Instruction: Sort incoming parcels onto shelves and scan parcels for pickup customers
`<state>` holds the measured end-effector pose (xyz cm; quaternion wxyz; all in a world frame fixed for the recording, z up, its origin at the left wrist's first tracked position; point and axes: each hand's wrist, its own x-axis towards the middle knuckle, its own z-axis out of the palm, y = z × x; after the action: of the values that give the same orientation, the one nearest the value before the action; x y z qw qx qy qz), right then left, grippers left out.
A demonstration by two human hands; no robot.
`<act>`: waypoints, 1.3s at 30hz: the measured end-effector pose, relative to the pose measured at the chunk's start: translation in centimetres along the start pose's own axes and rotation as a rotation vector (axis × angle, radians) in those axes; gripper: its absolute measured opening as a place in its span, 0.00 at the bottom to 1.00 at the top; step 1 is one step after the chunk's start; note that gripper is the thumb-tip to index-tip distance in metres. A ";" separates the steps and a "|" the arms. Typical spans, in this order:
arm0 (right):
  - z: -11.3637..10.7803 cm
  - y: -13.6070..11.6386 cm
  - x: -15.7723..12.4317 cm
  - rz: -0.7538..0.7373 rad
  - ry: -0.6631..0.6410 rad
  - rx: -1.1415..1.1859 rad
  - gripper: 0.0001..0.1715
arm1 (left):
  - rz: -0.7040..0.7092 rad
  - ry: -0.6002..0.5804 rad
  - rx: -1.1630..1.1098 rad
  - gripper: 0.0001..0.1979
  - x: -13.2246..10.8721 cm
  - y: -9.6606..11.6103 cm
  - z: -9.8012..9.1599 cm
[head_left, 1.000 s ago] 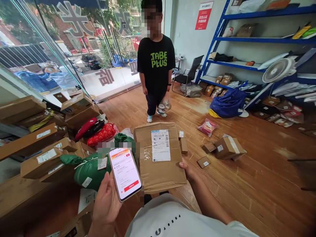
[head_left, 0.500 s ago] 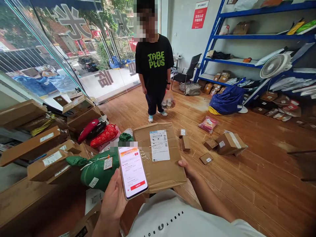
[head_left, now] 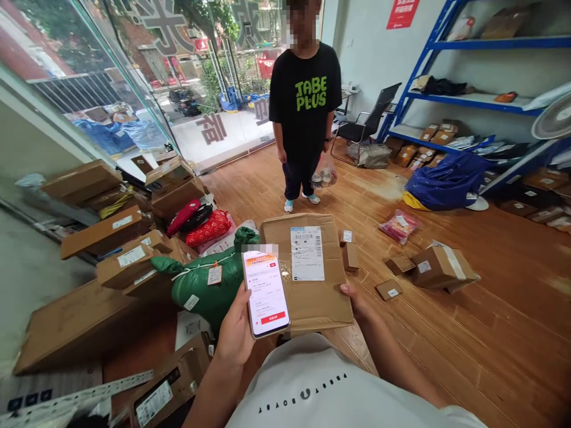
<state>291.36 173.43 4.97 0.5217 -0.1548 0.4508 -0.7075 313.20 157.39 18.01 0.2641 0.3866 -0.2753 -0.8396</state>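
My left hand (head_left: 235,330) is closed around a smartphone (head_left: 266,297), its lit screen facing up with an orange banner and a red button. The thumb rests along the phone's left edge. My right hand (head_left: 355,299) grips the right edge of a flat brown cardboard parcel (head_left: 321,303), thumb on top and the other fingers hidden beneath. A white shipping label (head_left: 307,252) with barcodes is stuck on the parcel's upper face. The phone overlaps the parcel's left side. Whether my left fingers also support the parcel from below is hidden.
A person in a black shirt (head_left: 307,128) stands ahead, holding a plastic bag (head_left: 324,173). Cardboard boxes (head_left: 107,232) and a green sack (head_left: 209,285) are piled at left. Small boxes (head_left: 441,266) lie on the floor at right, before blue shelves (head_left: 473,102) and a fan (head_left: 553,116).
My view has turned left and tilted down, so the scene sits further right and higher. Both hands keep hold of the phone and the parcel. The standing person stays in place.
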 end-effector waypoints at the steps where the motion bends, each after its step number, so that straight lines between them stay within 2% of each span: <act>1: 0.1 0.0 0.1 0.013 -0.001 0.001 0.40 | 0.013 0.000 0.003 0.28 0.1 0.0 -0.1; 8: 0.8 -0.7 0.5 0.018 0.013 -0.066 0.44 | 0.046 0.013 0.040 0.27 0.4 0.0 -0.1; 16: 2.0 -1.6 0.5 0.008 -0.010 -0.053 0.48 | 0.080 -0.005 0.056 0.33 0.7 -0.2 -0.5; 28: 0.3 -1.0 0.9 0.013 -0.037 -0.016 0.49 | 0.069 0.080 0.112 0.36 0.5 0.0 0.2; 34: -0.1 -0.6 1.0 -0.026 -0.051 -0.023 0.45 | 0.064 0.070 0.144 0.35 0.2 0.1 0.4; 39: -0.1 -0.6 1.0 -0.031 -0.050 -0.014 0.47 | 0.058 0.069 0.139 0.36 0.3 0.1 0.4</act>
<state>290.50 172.66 5.14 0.5206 -0.1831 0.4401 -0.7084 312.77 157.25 18.10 0.2701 0.4248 -0.3348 -0.7965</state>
